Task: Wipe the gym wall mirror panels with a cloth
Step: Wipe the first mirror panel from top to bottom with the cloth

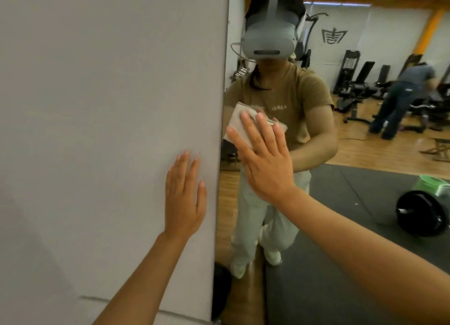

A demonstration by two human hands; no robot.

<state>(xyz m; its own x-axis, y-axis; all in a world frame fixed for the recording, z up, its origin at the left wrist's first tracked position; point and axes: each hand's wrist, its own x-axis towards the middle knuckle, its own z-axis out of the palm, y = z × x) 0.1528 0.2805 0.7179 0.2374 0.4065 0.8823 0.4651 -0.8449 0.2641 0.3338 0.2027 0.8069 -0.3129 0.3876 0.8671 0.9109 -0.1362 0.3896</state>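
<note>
The wall mirror panel [365, 142] fills the right half of the view, its left edge meeting a plain grey wall [97, 105]. My right hand [263, 159] lies flat with fingers spread, pressing a folded pale cloth [237, 120] against the glass near the mirror's left edge at chest height. The cloth shows above and left of my fingertips; its lower part is hidden under my palm. My left hand [185, 198] rests flat and empty on the grey wall just left of the mirror edge, fingers apart.
The mirror reflects me in a headset, a wooden gym floor, a black mat, a barbell plate [418, 212] beside a green bucket [433, 186], benches, and another person [399, 101] bent over at the far right. A dark round object [220, 290] sits at the mirror's base.
</note>
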